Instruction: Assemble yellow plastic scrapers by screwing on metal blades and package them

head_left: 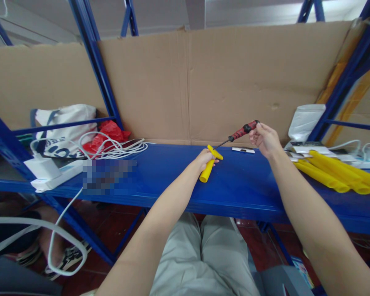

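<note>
My left hand [206,159] is closed around a yellow plastic tube with a crosspiece at its top [207,169], held just above the blue shelf [172,181]. In my right hand [264,137] is a screwdriver [243,130] with a red and black handle, pinched near the handle's end. Its shaft slants down to the left, and the tip meets the top of the yellow piece. Whether the tip sits in a screw is too small to tell.
Several yellow tubes [336,174] lie at right beside small boxes [308,148]. A white label-like strip [243,150] rests behind my hands. At left are a power strip [60,174], coiled white cable [111,152], a red bag [106,133] and a cloth bag [64,117]. Cardboard [234,78] stands behind.
</note>
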The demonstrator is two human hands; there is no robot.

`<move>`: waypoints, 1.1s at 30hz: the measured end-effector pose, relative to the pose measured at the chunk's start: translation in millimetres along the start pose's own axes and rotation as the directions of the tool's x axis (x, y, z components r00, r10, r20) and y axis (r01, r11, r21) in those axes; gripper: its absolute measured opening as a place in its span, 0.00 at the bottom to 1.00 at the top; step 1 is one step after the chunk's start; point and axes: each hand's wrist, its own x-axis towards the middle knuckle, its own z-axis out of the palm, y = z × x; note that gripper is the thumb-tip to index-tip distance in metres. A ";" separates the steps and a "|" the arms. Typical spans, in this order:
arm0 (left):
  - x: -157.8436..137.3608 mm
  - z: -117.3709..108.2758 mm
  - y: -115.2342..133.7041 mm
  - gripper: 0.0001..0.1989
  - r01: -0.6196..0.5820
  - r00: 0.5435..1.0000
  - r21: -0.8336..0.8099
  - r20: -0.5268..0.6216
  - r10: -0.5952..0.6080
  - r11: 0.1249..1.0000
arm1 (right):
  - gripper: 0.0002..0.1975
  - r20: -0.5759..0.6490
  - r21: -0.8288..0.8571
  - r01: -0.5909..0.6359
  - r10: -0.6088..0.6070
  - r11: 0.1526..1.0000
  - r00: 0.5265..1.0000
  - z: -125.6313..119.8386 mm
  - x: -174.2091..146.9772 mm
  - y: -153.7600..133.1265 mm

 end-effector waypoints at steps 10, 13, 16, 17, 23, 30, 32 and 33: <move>-6.2 2.0 4.2 0.20 -0.002 1.000 0.058 0.011 0.002 0.998 | 0.23 -0.124 -0.001 0.034 -0.033 0.999 0.992 -3.3 4.0 10.3; -7.2 2.2 4.5 0.21 -0.002 1.000 0.060 0.009 0.002 0.998 | 0.20 -0.109 0.027 0.018 -0.015 0.999 0.994 -4.0 3.6 9.6; -7.1 2.2 4.6 0.22 0.002 1.000 0.054 -0.002 -0.002 0.999 | 0.16 -0.050 0.058 -0.010 0.012 0.998 0.999 -5.0 3.5 7.6; -6.7 2.1 4.5 0.22 0.003 1.000 0.050 -0.006 -0.002 0.999 | 0.15 -0.031 0.067 -0.015 0.017 0.998 0.999 -5.1 3.5 7.0; -5.4 1.7 3.7 0.22 -0.010 1.000 0.042 -0.017 0.011 0.999 | 0.18 -0.035 0.048 0.009 -0.007 0.999 0.999 -2.2 2.7 7.2; -4.5 3.8 2.0 0.24 -0.016 0.999 0.042 -0.032 0.017 0.999 | 0.21 -0.144 0.042 0.032 -0.025 0.999 0.989 -2.3 4.0 11.6; -2.4 4.1 0.8 0.24 -0.013 0.999 0.046 -0.035 0.015 0.999 | 0.20 -0.146 0.031 0.028 -0.023 0.999 0.989 -3.9 4.8 12.5; -1.2 4.2 0.2 0.23 -0.011 0.999 0.048 -0.035 0.012 0.999 | 0.19 -0.142 0.027 0.025 -0.021 0.999 0.990 -4.6 5.0 12.7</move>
